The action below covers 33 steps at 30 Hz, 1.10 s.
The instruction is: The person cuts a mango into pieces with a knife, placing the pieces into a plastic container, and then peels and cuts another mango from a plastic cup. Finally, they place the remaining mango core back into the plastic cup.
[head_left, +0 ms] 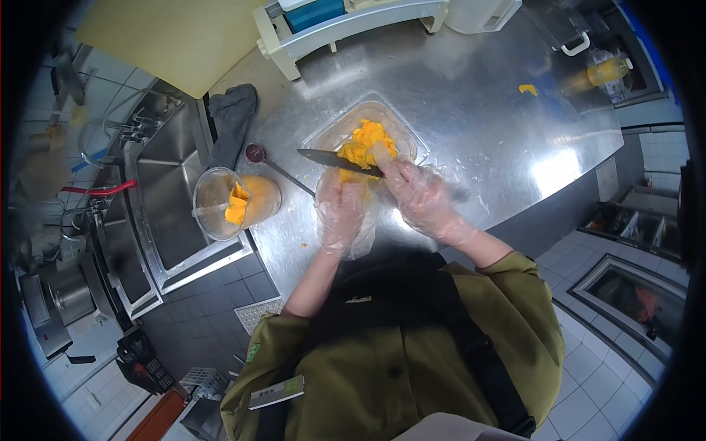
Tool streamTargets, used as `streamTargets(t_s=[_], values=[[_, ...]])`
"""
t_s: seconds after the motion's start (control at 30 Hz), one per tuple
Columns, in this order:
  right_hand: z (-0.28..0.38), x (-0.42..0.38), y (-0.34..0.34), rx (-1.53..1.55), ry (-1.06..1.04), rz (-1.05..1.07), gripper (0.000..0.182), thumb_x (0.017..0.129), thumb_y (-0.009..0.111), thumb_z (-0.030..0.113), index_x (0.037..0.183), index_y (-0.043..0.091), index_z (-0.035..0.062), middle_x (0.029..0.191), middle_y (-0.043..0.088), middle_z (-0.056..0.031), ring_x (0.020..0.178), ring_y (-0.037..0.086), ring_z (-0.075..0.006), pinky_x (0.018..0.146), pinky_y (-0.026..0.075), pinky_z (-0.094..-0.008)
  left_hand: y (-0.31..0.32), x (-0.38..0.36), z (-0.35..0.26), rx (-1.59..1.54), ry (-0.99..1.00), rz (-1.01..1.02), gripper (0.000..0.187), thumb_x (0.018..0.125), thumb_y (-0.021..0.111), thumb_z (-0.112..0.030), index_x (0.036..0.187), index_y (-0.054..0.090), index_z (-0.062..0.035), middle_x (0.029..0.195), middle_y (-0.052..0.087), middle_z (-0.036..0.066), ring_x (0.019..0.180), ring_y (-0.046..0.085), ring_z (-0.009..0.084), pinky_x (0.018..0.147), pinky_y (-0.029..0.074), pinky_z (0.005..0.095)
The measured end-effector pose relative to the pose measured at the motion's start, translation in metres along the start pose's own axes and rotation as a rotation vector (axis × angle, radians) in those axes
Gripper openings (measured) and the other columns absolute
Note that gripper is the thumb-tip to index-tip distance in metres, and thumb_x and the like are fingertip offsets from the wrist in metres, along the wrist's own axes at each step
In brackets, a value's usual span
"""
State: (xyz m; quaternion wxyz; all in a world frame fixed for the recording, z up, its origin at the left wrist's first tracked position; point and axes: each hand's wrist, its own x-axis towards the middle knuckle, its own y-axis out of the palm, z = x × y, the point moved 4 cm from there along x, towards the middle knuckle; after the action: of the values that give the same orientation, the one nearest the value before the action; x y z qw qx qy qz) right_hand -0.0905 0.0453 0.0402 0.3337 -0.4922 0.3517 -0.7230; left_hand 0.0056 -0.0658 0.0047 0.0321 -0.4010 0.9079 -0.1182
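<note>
Just in front of the clear tub, the gloved left hand clamps the mango piece steady while the right hand grips the knife, so cut chunks drop inside.

knife: handle hidden in right hand | fruit under left hand: mostly covered, kind unclear | far right bottle: blurred, label unreadable | far rack: cut by top edge | left sink fittings: blurred
</note>
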Motion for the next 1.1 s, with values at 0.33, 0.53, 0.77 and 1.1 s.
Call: streamTargets(t_s=[0.33, 0.53, 0.77, 1.1], values=[[0.009, -0.003, 0.023, -0.1, 0.056, -0.016, 0.049, 0.072, 0.058, 0.004, 0.12, 0.048, 0.0051, 0.093, 0.057, -0.0115, 0.057, 0.056, -0.0193, 0.046, 0.047, -0.0283, 0.015, -0.009, 0.014, -0.404, -0.229, -0.105, 0.033, 0.082, 0.04, -0.009, 0.111, 0.051, 0.003, 0.091, 0.059, 0.008, 0.082, 0.054, 0.0134, 0.074, 0.043, 0.0269], [-0.016, 0.004, 0.035, 0.049, 0.213, 0.13, 0.047, 0.074, 0.052, -0.001, 0.12, 0.047, 0.0027, 0.087, 0.057, -0.0126, 0.058, 0.056, -0.0228, 0.047, 0.047, -0.0305, 0.019, -0.019, 0.018, -0.346, -0.189, -0.057, 0.026, 0.085, 0.042, -0.012, 0.105, 0.052, 0.001, 0.094, 0.055, 0.003, 0.086, 0.05, 0.0108, 0.076, 0.04, 0.0247], [-0.005, 0.002, 0.013, 0.221, 0.114, -0.073, 0.052, 0.073, 0.051, -0.003, 0.124, 0.043, 0.0009, 0.077, 0.055, -0.0131, 0.058, 0.055, -0.0272, 0.047, 0.045, -0.035, 0.012, -0.02, 0.026, -0.155, -0.145, -0.054, 0.025, 0.084, 0.044, -0.01, 0.105, 0.053, 0.0001, 0.096, 0.056, 0.005, 0.089, 0.051, 0.0149, 0.079, 0.041, 0.0267], [-0.009, -0.004, 0.019, 0.221, 0.126, -0.173, 0.054, 0.069, 0.051, -0.006, 0.123, 0.045, 0.0, 0.082, 0.057, -0.0149, 0.057, 0.056, -0.026, 0.047, 0.045, -0.0335, 0.012, -0.018, 0.018, -0.734, -0.261, -0.118, 0.027, 0.086, 0.045, -0.01, 0.11, 0.051, -0.0003, 0.097, 0.056, 0.004, 0.089, 0.051, 0.0108, 0.079, 0.041, 0.0245]])
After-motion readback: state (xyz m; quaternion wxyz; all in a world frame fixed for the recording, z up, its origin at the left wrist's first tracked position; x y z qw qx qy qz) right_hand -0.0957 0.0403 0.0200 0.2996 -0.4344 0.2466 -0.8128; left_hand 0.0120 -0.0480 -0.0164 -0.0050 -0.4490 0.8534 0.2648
